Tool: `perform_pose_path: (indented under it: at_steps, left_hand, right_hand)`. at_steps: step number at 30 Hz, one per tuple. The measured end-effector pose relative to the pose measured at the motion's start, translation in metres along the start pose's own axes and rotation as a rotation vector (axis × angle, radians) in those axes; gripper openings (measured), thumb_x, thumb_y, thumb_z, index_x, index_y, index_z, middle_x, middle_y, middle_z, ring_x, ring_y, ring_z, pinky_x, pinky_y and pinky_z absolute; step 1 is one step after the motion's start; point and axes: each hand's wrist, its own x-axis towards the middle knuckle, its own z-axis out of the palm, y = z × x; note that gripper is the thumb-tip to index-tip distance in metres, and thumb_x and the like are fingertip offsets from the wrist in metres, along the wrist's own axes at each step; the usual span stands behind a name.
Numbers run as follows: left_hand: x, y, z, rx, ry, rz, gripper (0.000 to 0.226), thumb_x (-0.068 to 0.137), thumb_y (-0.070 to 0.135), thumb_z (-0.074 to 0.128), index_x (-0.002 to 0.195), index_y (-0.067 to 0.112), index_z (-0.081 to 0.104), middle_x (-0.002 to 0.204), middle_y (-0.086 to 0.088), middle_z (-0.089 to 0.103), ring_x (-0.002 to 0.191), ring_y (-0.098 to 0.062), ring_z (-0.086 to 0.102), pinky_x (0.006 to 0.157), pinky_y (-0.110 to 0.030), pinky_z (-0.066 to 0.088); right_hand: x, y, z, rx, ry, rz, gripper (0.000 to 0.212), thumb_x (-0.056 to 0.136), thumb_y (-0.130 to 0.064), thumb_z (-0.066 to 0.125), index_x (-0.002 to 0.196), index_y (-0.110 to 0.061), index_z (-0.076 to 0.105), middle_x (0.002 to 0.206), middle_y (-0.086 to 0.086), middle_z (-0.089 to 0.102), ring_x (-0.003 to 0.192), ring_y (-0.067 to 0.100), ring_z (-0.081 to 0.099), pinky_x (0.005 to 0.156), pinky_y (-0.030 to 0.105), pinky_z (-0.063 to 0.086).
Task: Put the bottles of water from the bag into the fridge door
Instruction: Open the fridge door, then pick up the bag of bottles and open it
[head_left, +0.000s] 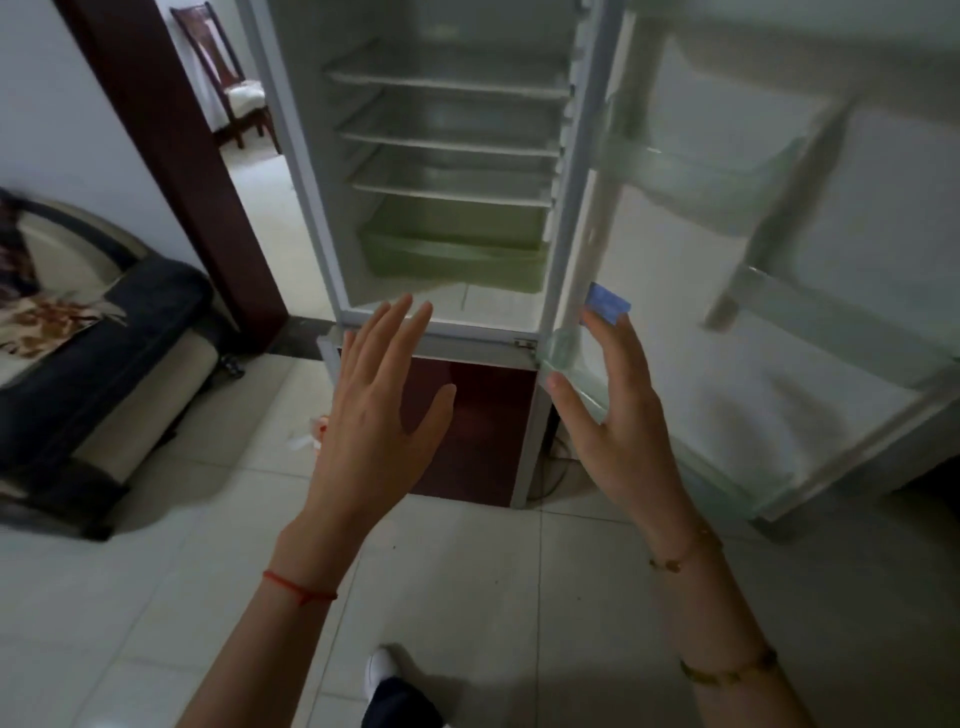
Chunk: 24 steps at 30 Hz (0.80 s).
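Both hands, left hand (374, 415) and right hand (618, 415), hover spread and empty before the open fridge (447, 156); its door (831, 260) swings rightward, a sofa (93, 332) left.

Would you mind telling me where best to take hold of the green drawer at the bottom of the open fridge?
On the green drawer, probably the top rim of its front wall, with fingers hooked over it from straight in front. It sits under the lowest shelf, so only its front faces the opening.
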Motion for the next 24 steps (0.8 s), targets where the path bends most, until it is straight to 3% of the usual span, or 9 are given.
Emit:
perform_pose_path:
  at_steps: [5,8,11,15,18,21,23,24]
  left_hand:
    - [0.003,-0.055,-0.031,0.037,0.002,-0.061,0.064,0.093,0.026,0.058,0.151,0.015,0.032,0.16,-0.005,0.028,0.151,-0.018,0.018,0.121,-0.051,0.016]
    - [0.005,-0.087,-0.051,0.058,0.02,-0.106,0.063,0.093,0.026,0.058,0.15,0.015,0.033,0.16,-0.005,0.029,0.15,-0.018,0.02,0.119,-0.052,0.023]
    - [0.005,-0.12,-0.071,0.082,0.04,-0.145,0.063,0.093,0.027,0.058,0.15,0.016,0.034,0.159,-0.004,0.029,0.15,-0.018,0.022,0.117,-0.053,0.027]
    - [0.002,-0.162,-0.094,0.098,0.031,-0.179,0.063,0.093,0.03,0.057,0.15,0.02,0.033,0.158,0.006,0.025,0.149,-0.015,0.02,0.118,-0.049,0.027]
    - [-0.001,-0.19,-0.108,0.113,0.017,-0.24,0.064,0.093,0.03,0.058,0.151,0.019,0.033,0.16,0.0,0.027,0.148,-0.02,0.024,0.116,-0.053,0.03]
    - [-0.003,-0.213,-0.118,0.121,0.027,-0.291,0.064,0.093,0.028,0.058,0.15,0.017,0.033,0.159,-0.003,0.031,0.148,-0.02,0.026,0.12,-0.05,0.02]
    - [-0.002,-0.226,-0.122,0.127,0.036,-0.32,0.063,0.093,0.027,0.059,0.15,0.016,0.033,0.158,-0.004,0.033,0.147,-0.019,0.028,0.121,-0.05,0.019]
    - [-0.001,-0.233,-0.123,0.129,0.041,-0.331,0.063,0.093,0.027,0.059,0.15,0.016,0.034,0.157,-0.004,0.034,0.146,-0.019,0.029,0.121,-0.05,0.019]
  right_hand:
    - [0.025,-0.024,0.059,0.042,-0.074,-0.014,0.059,0.095,-0.031,0.055,0.147,-0.022,0.03,0.153,-0.016,0.025,0.149,0.01,0.008,0.122,0.041,0.018]
    - [0.04,-0.038,0.099,0.055,-0.113,-0.009,0.058,0.095,-0.034,0.054,0.147,-0.025,0.029,0.152,-0.022,0.022,0.148,0.004,0.005,0.121,0.029,0.014]
    - [0.054,-0.051,0.139,0.061,-0.151,-0.017,0.057,0.095,-0.034,0.054,0.146,-0.025,0.03,0.156,-0.015,0.023,0.148,0.004,0.005,0.115,0.011,0.007]
    - [0.069,-0.068,0.189,0.084,-0.181,-0.032,0.057,0.094,-0.036,0.052,0.146,-0.022,0.031,0.157,-0.009,0.025,0.149,0.009,0.008,0.118,0.025,0.013]
    - [0.078,-0.077,0.221,0.103,-0.234,-0.022,0.056,0.095,-0.033,0.054,0.145,-0.023,0.031,0.156,-0.01,0.025,0.148,0.007,0.008,0.117,0.02,0.013]
    - [0.087,-0.085,0.247,0.126,-0.294,-0.042,0.057,0.093,-0.029,0.055,0.145,-0.021,0.032,0.154,-0.009,0.026,0.139,-0.015,0.011,0.098,-0.009,0.014]
    - [0.095,-0.085,0.263,0.158,-0.323,-0.059,0.057,0.093,-0.025,0.057,0.144,-0.016,0.034,0.145,-0.01,0.031,0.122,-0.033,0.014,0.088,-0.013,0.02]
    - [0.1,-0.085,0.271,0.169,-0.337,-0.062,0.056,0.093,-0.024,0.058,0.143,-0.015,0.035,0.142,-0.011,0.032,0.119,-0.034,0.018,0.087,-0.012,0.022]
